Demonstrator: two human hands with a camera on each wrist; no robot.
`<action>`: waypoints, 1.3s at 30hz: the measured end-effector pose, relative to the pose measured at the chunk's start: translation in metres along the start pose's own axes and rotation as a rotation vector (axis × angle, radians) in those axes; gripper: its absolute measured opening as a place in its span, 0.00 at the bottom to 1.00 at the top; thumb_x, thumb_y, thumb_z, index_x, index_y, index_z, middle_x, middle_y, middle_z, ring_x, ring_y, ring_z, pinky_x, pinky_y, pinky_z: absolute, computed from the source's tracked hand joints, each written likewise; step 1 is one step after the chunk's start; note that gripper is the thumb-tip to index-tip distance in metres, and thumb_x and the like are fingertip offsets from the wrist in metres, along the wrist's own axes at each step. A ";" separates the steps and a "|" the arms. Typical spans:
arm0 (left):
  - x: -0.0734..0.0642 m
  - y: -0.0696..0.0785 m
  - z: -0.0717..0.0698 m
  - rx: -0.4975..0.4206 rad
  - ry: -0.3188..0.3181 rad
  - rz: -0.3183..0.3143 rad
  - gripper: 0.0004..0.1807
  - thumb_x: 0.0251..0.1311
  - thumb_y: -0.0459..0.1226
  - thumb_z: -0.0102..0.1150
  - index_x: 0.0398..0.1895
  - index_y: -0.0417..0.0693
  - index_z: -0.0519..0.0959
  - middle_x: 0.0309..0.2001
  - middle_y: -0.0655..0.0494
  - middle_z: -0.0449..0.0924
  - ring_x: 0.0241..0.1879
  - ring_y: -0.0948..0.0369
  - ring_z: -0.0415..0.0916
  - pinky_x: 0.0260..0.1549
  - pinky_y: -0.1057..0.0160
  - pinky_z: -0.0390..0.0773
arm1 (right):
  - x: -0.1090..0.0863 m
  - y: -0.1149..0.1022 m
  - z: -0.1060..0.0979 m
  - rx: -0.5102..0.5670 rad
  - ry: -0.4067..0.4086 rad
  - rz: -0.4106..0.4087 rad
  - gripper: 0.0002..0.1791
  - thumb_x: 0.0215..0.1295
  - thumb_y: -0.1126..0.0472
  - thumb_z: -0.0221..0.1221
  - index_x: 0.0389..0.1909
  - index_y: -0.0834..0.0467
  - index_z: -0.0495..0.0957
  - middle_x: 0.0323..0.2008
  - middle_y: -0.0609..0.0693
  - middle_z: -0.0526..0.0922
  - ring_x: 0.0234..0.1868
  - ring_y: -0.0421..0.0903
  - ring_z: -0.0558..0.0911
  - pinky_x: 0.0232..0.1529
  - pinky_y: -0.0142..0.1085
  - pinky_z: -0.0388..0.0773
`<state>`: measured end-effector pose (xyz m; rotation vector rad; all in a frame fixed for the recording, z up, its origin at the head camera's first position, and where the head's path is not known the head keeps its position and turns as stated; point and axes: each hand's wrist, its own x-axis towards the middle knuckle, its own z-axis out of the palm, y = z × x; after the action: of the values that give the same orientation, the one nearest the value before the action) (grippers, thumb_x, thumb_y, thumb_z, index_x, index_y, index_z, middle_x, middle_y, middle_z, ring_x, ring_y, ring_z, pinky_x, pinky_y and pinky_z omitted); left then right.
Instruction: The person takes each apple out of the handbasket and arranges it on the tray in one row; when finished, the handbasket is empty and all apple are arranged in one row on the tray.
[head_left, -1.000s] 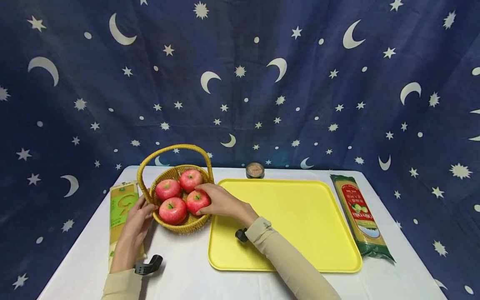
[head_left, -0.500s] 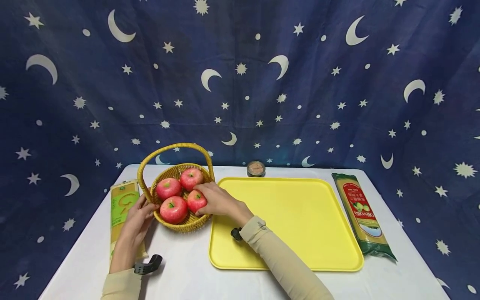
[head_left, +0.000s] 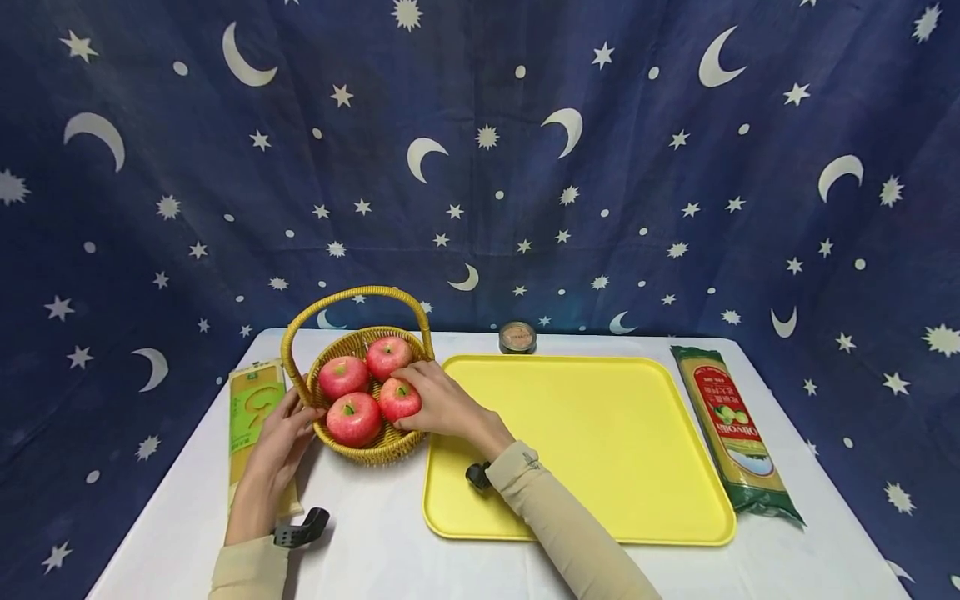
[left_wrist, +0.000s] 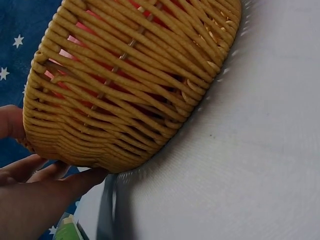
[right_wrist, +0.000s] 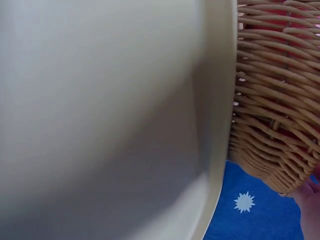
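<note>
A wicker basket (head_left: 386,454) with a tall arched handle (head_left: 358,292) stands at the left of the table, holding several red apples (head_left: 354,419). My left hand (head_left: 281,442) grips the basket's left rim, thumb over the edge and fingers against the outside. In the left wrist view, those fingers (left_wrist: 80,182) touch the woven wall (left_wrist: 125,90). My right hand (head_left: 446,404) reaches over the right rim and holds the rightmost apple (head_left: 399,400), which sits inside the basket. The right wrist view shows the basket's wall (right_wrist: 280,90), not the held apple.
A yellow tray (head_left: 592,450) lies right of the basket, under my right forearm. Packs of noodles lie at both sides: a yellow-green pack (head_left: 251,417) at left, a green-ended one (head_left: 735,433) at right. A small round container (head_left: 517,337) stands at the back edge.
The head view has shifted slightly. My right hand and the rightmost apple have moved a little to the left within the basket. My left hand stays on the rim.
</note>
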<state>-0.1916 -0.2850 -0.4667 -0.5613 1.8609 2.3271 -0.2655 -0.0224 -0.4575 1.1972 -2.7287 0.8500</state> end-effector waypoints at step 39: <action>0.001 0.005 -0.004 0.010 -0.016 -0.030 0.48 0.71 0.28 0.51 0.85 0.66 0.40 0.85 0.58 0.38 0.80 0.56 0.46 0.80 0.53 0.47 | -0.063 0.002 -0.053 0.317 0.251 0.057 0.41 0.51 0.51 0.79 0.67 0.53 0.77 0.61 0.48 0.75 0.59 0.46 0.79 0.59 0.42 0.83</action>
<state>-0.1930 -0.2896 -0.4632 -0.5645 1.8435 2.2951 -0.2321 0.0468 -0.4293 0.9742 -2.5007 1.3784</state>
